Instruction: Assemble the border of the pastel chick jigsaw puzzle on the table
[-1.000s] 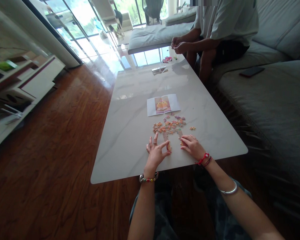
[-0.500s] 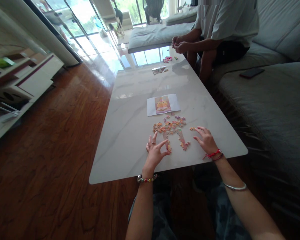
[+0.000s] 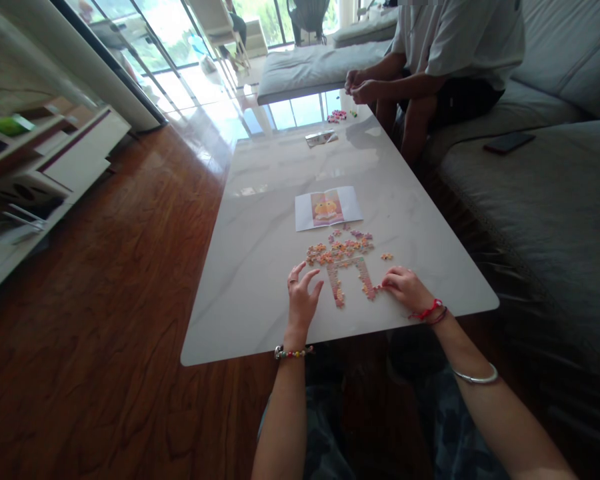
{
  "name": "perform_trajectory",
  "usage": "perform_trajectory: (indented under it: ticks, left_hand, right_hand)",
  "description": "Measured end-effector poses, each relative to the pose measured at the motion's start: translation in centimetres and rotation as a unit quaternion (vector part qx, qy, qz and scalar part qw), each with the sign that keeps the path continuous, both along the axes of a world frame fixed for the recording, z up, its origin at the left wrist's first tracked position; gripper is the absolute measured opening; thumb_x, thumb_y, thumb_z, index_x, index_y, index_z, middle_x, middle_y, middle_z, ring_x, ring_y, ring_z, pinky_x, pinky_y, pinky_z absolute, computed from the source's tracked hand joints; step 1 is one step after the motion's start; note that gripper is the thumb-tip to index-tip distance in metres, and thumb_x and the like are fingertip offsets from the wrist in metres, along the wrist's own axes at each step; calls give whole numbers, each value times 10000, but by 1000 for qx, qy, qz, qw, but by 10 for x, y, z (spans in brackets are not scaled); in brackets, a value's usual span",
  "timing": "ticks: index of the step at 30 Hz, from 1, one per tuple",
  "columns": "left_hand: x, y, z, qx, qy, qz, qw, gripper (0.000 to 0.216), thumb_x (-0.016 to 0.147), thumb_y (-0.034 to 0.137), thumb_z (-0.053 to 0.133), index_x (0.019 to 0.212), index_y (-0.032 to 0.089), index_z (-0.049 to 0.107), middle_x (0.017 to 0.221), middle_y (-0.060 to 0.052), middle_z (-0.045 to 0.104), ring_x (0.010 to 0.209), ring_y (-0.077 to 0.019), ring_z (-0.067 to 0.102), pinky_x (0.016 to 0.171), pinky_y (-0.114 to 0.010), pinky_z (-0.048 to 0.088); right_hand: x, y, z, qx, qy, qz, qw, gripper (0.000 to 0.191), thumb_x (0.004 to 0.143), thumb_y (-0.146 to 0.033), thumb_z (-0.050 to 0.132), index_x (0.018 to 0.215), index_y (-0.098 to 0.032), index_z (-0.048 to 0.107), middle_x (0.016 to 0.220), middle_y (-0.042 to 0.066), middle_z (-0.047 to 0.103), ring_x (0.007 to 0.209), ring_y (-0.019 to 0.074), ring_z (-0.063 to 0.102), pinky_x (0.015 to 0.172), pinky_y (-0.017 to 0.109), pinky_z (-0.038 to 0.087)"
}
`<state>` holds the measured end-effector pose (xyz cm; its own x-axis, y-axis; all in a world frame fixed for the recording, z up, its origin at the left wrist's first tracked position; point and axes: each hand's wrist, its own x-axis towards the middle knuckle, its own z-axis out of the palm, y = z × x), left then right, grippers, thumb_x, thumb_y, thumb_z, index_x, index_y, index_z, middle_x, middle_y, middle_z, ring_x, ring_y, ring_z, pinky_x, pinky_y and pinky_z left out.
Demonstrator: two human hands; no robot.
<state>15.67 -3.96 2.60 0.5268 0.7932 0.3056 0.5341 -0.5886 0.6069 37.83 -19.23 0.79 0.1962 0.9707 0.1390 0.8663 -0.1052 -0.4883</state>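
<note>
A partly joined jigsaw puzzle (image 3: 364, 277) lies near the table's front edge, its pieces forming a top strip and two side strips. Just right of its right strip, my right hand (image 3: 407, 289) is closed in a pinch on a small pinkish puzzle piece (image 3: 379, 288), mostly covered by the fingertips. To the left of the puzzle, my left hand (image 3: 304, 300) hovers with fingers apart and holds nothing. Loose puzzle pieces (image 3: 337, 250) are heaped just beyond the top strip. A single yellow-orange piece (image 3: 387, 257) sits apart, beyond my right hand.
The white marble-look table (image 3: 250, 267) carries a creased picture sheet (image 3: 328, 208) behind the pieces. Farther off are a silvery packet (image 3: 321, 138) and pink pieces (image 3: 337, 117). Another person (image 3: 420, 80) sits on the grey sofa (image 3: 540, 193), hands together over the table's far end.
My right hand has left the single yellow-orange piece, come nearer and closed at the puzzle's right strip. My left hand has drawn back leftward from the left strip, staying open.
</note>
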Motion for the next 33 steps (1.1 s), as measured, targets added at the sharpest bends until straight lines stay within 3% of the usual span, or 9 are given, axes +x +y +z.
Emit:
perform_trajectory:
  ticks: [4, 10, 20, 33]
  left_hand:
    - [5, -3, 0, 3, -40, 11, 999, 177, 762, 243, 524, 921, 207, 591, 1123, -71, 500, 1090, -201, 455, 939, -394, 374]
    - [9, -5, 2, 10, -51, 12, 999, 152, 772, 216, 502, 897, 196, 587, 1081, -66, 528, 1042, -189, 489, 914, -377, 395]
    - [10, -2, -2, 10, -41, -18, 999, 137, 757, 186, 517, 870, 190, 593, 1039, -57, 552, 1001, -174, 510, 899, -344, 410]
    - [10, -4, -1, 1, -43, -21, 999, 132, 763, 186, 504, 858, 196, 595, 1024, -56, 561, 984, -173, 521, 892, -349, 419]
  right_hand:
    - [-3, 2, 2, 3, 7, 13, 1000, 135, 746, -215, 545, 870, -188, 591, 871, 58, 561, 840, 175, 512, 756, 314, 402]
    - [-5, 3, 5, -20, 5, 16, 1000, 58, 756, -191, 524, 762, -184, 582, 793, 39, 534, 782, 161, 508, 730, 307, 403]
    - [-9, 5, 7, -2, 12, -24, 1000, 146, 813, -236, 442, 802, -172, 573, 833, 59, 544, 801, 173, 531, 735, 300, 425]
    - [-7, 7, 1, 12, 8, -20, 1000, 124, 785, -239, 481, 825, -189, 587, 838, 52, 557, 806, 175, 544, 729, 308, 435]
